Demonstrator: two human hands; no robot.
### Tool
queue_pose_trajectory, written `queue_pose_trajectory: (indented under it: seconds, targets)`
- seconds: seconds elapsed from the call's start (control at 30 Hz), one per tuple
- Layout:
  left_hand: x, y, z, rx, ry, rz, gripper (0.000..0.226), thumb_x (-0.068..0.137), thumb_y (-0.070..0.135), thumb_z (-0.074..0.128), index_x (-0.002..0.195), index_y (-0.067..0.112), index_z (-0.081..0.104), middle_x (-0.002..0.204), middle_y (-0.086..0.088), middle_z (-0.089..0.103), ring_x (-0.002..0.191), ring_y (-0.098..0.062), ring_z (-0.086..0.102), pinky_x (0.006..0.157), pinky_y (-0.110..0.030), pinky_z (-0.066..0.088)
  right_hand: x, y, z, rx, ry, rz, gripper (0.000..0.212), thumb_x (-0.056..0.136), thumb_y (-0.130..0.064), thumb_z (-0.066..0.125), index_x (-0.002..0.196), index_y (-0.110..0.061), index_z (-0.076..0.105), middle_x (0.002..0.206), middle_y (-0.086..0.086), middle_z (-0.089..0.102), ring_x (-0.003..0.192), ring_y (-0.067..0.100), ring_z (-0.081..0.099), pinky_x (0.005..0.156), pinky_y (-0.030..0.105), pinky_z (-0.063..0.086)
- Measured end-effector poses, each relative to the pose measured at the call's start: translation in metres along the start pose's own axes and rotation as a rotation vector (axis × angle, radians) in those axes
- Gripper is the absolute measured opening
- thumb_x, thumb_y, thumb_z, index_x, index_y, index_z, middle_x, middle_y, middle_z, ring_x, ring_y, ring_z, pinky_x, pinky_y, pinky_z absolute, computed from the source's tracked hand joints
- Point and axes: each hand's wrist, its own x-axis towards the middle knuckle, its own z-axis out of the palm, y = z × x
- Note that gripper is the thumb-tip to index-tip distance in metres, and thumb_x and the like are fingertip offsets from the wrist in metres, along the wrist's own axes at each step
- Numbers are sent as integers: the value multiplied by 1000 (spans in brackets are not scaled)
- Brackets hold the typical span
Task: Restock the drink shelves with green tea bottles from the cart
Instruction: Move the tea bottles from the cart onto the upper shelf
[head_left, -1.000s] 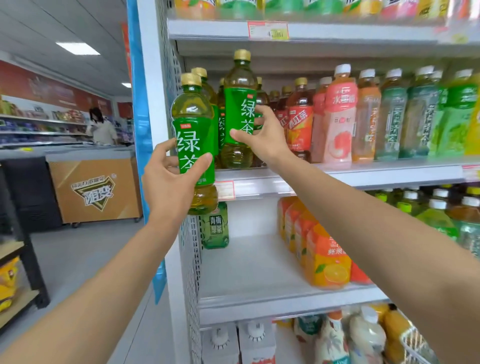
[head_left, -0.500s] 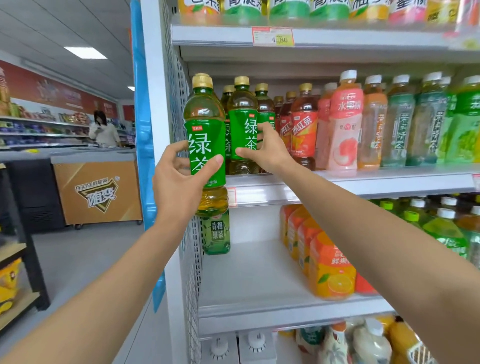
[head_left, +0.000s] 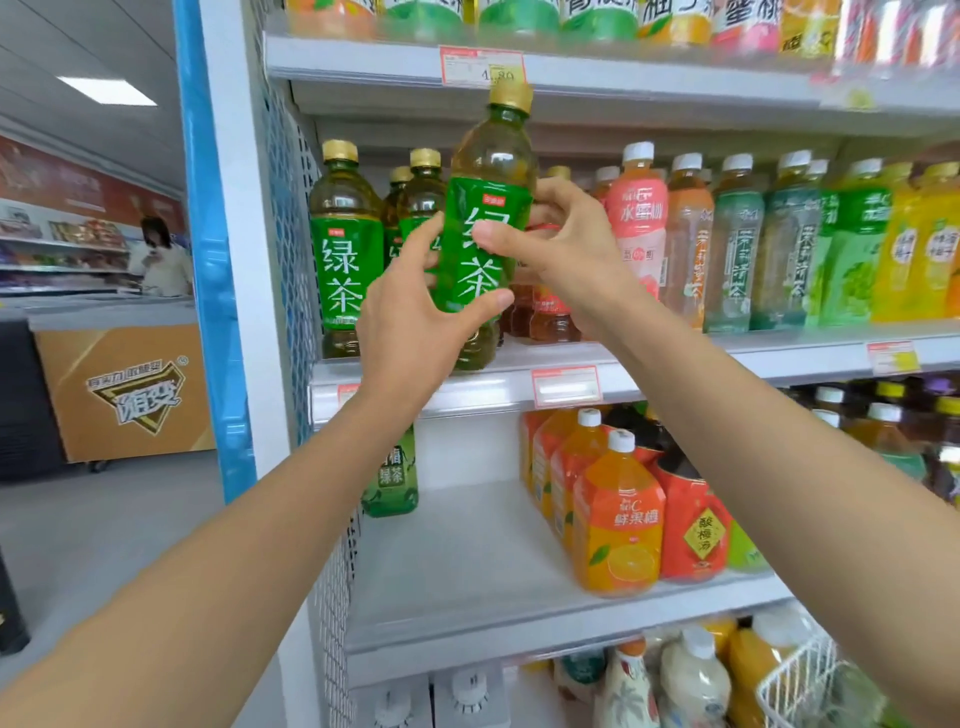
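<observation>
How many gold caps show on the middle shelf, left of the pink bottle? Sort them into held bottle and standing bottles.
held bottle: 1
standing bottles: 4
Total: 5

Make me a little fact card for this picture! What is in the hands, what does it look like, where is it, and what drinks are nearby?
Held thing: green tea bottle, gold cap, green label
Left hand: grips its lower part
Right hand: holds it at the label, from the right
Tilt: leans a little, cap toward the right
Place: in front of the middle shelf, base near the front edge
To its left: standing green teas
To its right: pink drink bottle
Shelf below: orange juice bottles
</observation>
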Motion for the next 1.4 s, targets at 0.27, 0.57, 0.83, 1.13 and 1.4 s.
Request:
queue_pose_trajectory:
  seconds: [0.27,0.57,0.83,1.13,1.4]
  targets:
    - [-43,-66,5,513,-362,373,75,84,68,37,145,25,42,151,-7,41,142,-25,31,119,-47,18,24,31,-18,-245,272,-25,58,68,-26,84,116,-17,53,100,-10,63,96,10,63,89,37,54]
    - [-47,-73,13,610,-316,396,64,91,60,38,145,26,41,153,-7,38,145,-26,28,120,-46,10,41,45,-6,-454,153,63,63,66,-51,80,118,-19,65,93,-6,67,92,13,65,87,40,55]
    - [-68,-39,43,324,-67,479,33,86,26,55,115,13,64,124,-10,58,120,-31,49,106,-44,29,0,38,-31,-447,84,54,53,85,-33,69,130,-13,51,93,-5,58,81,3,56,77,24,54]
    - [-200,35,180,-325,-736,364,10,87,18,57,90,20,66,82,11,58,76,-4,54,67,-16,40,-177,75,-206,-666,82,594,20,93,-16,59,89,3,64,74,21,66,65,25,62,62,33,54]
    - [-318,63,267,-383,-1532,82,30,79,47,74,105,34,68,95,10,71,86,-9,67,81,-38,56,-319,107,-320,-1109,-12,1105,23,83,-20,70,105,-13,69,95,6,67,88,21,63,72,20,48]
